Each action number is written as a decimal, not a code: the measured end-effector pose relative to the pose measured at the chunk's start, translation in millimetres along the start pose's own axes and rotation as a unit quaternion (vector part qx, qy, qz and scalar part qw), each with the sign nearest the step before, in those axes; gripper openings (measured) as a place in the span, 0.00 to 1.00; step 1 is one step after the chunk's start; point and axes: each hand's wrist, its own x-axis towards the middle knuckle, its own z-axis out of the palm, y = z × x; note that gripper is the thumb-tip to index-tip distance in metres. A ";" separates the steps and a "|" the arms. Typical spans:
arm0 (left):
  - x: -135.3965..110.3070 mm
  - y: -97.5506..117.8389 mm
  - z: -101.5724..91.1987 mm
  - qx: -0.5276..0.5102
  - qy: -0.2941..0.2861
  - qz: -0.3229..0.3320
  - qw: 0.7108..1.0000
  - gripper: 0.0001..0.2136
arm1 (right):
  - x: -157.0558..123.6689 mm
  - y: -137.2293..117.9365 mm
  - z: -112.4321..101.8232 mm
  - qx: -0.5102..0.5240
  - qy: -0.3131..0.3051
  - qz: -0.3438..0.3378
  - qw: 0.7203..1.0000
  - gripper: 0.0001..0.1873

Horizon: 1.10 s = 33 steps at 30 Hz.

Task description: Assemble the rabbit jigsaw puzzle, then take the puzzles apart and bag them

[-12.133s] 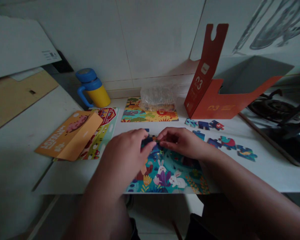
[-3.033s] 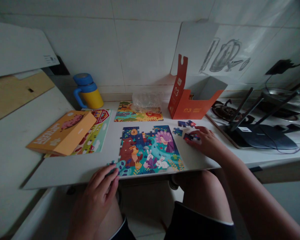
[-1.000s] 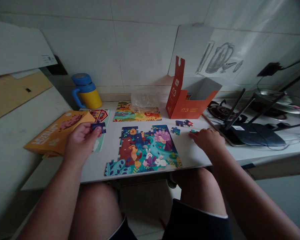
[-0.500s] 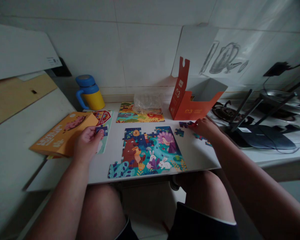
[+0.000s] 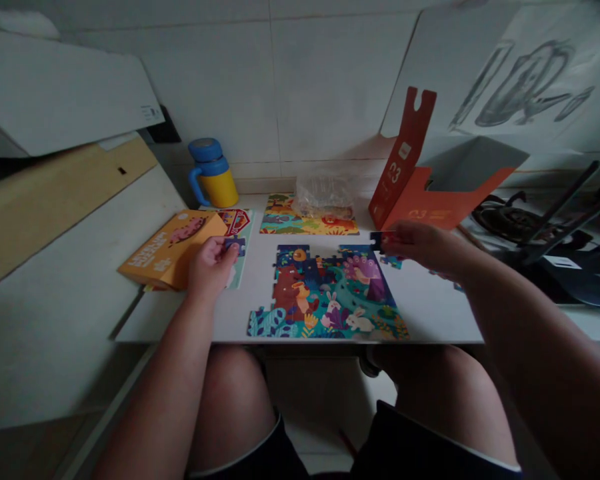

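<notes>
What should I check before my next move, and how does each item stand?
Left hand gripping its puzzle piece: ok.
Right hand gripping the dark-and-red pieces: ok.
Those pieces lifted clear of the table: cannot tell.
Assembled puzzle lying flat: ok.
Its top edge complete: not ok, a gap shows midway.
Loose pieces all in full view: not ok, some are partly hidden by the right arm and hand.

By the tiled wall (image 5: 325, 87) over there stands a blue-and-yellow mug (image 5: 216, 177), handle to the left. Off to the right, a black router (image 5: 587, 272) sits near the burner (image 5: 501, 215); up behind hangs a grey drawing (image 5: 523, 83).
</notes>
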 end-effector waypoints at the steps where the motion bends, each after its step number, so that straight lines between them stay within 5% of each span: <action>1: 0.3 -1.0 -0.2 0.003 0.001 0.001 1.000 0.12 | -4.9 -22.4 5.9 0.080 -0.066 -0.061 0.993 0.17; 3: 0.5 -3.0 -0.8 0.010 0.005 0.000 1.000 0.13 | -14.2 -68.9 20.4 0.156 -0.152 -0.146 0.965 0.19; 6: -0.3 -5.3 -1.5 0.010 0.002 0.002 1.000 0.13 | -22.6 -129.1 50.3 0.139 -0.190 -0.219 0.947 0.16; 11: -1.2 -6.7 -2.1 0.018 -0.005 0.008 1.000 0.12 | -20.2 -181.0 102.6 0.164 -0.258 -0.241 0.921 0.10; 17: -0.8 -9.3 -3.2 0.038 -0.015 0.014 0.999 0.13 | -9.4 -194.3 127.3 0.112 -0.261 -0.246 0.927 0.11; 33: 1.8 -15.2 -5.2 0.056 -0.021 0.034 0.998 0.13 | 6.5 -196.9 132.7 0.015 -0.258 -0.285 0.923 0.11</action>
